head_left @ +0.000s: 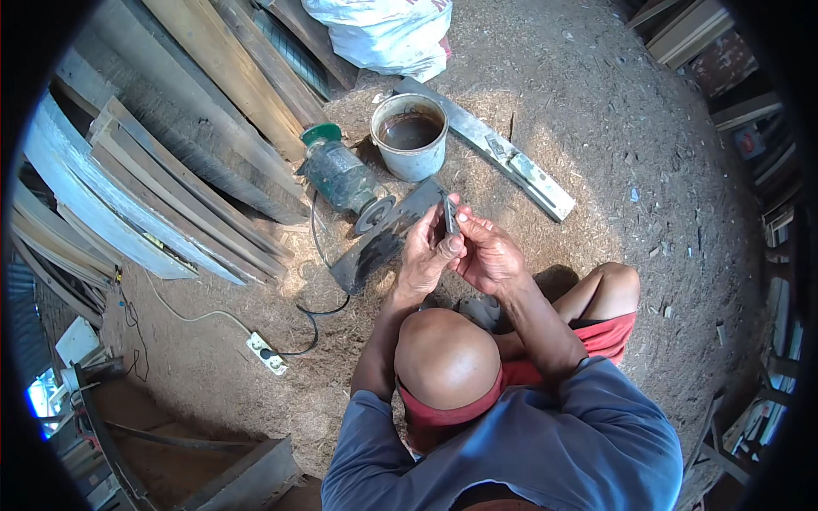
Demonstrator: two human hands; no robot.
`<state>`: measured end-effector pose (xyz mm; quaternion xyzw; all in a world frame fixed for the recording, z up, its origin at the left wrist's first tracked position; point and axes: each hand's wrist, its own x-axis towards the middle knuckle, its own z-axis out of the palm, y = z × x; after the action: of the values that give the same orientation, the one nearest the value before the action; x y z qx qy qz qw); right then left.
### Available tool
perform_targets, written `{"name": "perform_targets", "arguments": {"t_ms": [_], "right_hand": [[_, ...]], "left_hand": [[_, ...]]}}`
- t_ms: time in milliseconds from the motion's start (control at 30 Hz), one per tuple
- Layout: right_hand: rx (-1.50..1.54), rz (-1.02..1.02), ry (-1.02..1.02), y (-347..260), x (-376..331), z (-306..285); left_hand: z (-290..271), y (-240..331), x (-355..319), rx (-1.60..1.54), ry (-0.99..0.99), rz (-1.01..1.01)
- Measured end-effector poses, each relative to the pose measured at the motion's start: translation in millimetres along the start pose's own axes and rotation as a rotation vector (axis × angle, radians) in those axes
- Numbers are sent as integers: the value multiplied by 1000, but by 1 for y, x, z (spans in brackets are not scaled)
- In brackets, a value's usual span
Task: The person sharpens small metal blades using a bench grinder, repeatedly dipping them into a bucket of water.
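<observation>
Between my hands stands a narrow, dark flat metal blade (pixel 451 215), tilted upright. My left hand (pixel 428 255) pinches it from the left, thumb across its lower part. The fingers of my right hand (pixel 490 253) close on its right side. Below the hands lies a dark board (pixel 383 245) with wet-looking patches. At the board's left edge is a green bench grinder (pixel 336 175), its grinding wheel (pixel 373 215) facing the board. A whitish bucket (pixel 411 145) of brown liquid sits just beyond. My bent knees rise close to my forearms.
A long plank (pixel 503 157) with pieces lying on it is right of the bucket. Timber boards (pixel 170 128) lean at the left. A power strip (pixel 266 353) with cords lies on the dirt floor. A white sack (pixel 383 34) stands at the back, a wooden trough (pixel 243 477) at the lower left.
</observation>
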<state>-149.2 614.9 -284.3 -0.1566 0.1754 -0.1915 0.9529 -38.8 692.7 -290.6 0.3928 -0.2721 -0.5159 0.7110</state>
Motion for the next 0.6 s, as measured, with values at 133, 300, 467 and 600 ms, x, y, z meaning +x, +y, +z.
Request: {"name": "perform_targets", "arguments": {"t_ms": [133,300,467,600], "right_hand": [[62,10,45,2,1,0],[79,17,66,4,5,-2],[91,38,93,5,6,1],[104,54,72,6,8,-6]], "left_hand": [[-4,-6,1,57,48,-17],[-3,-7,2,87,81,-23],[-6,-9,2,84,91,-18],[-8,-10,3,83,87,-32]]}}
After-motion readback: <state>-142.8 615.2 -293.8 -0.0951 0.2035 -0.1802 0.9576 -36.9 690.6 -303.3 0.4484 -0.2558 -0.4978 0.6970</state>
